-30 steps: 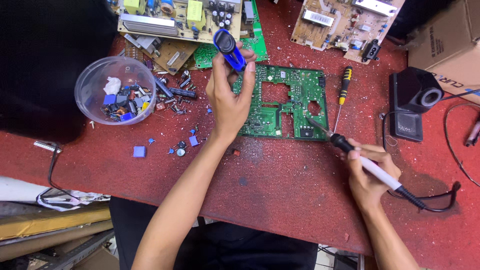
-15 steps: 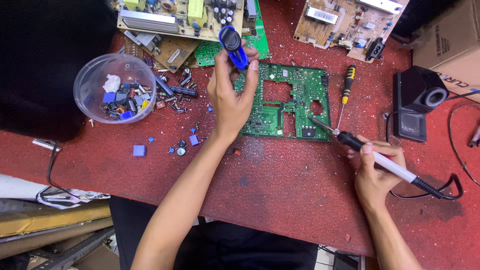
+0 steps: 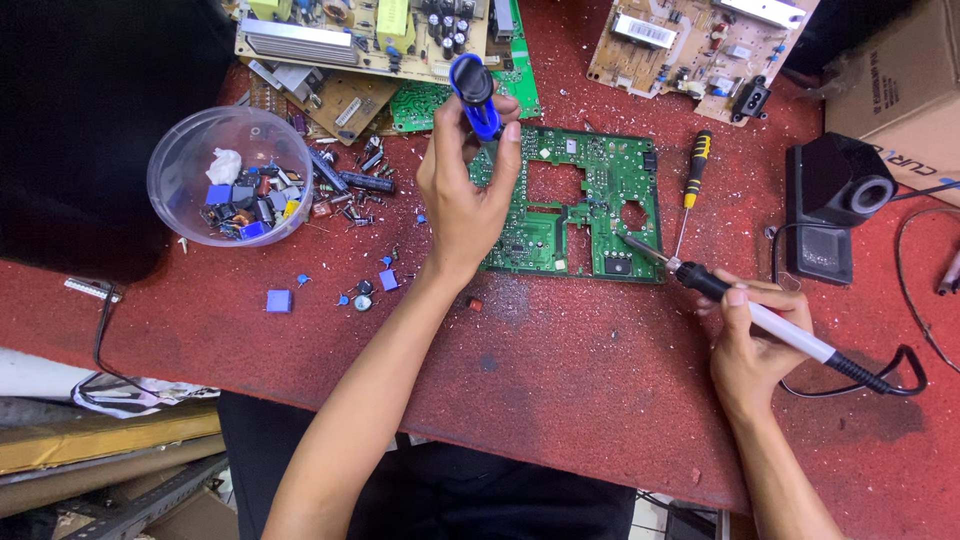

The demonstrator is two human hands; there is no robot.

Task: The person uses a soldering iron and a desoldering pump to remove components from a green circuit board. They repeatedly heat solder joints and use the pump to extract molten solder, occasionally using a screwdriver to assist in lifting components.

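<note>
The green circuit board [image 3: 590,205] lies flat on the red table [image 3: 560,370], between the two hands. The left hand [image 3: 465,195] rests over the board's left edge, its grip clenched round a blue desoldering pump [image 3: 475,90] that stands up out of the fist, its dark head above the fingers. The right hand [image 3: 755,345] is below and to the right of the board, its grip grasping a soldering iron [image 3: 760,320] pen-fashion; the iron's metal tip reaches up and left from the fingers and touches the board near its lower right corner. The iron's black cord [image 3: 880,380] trails off to the right of that grip.

Just above the right hand's grip, beside the board's right edge, lies a screwdriver [image 3: 695,170] with a yellow and black handle. Further right stands a black iron stand [image 3: 835,200]. Left of the left hand's grip small loose parts [image 3: 365,290] are scattered on the table, and beyond them sits a clear plastic bowl [image 3: 175,165] holding more parts. Above the pump lie other circuit boards [image 3: 370,45].
</note>
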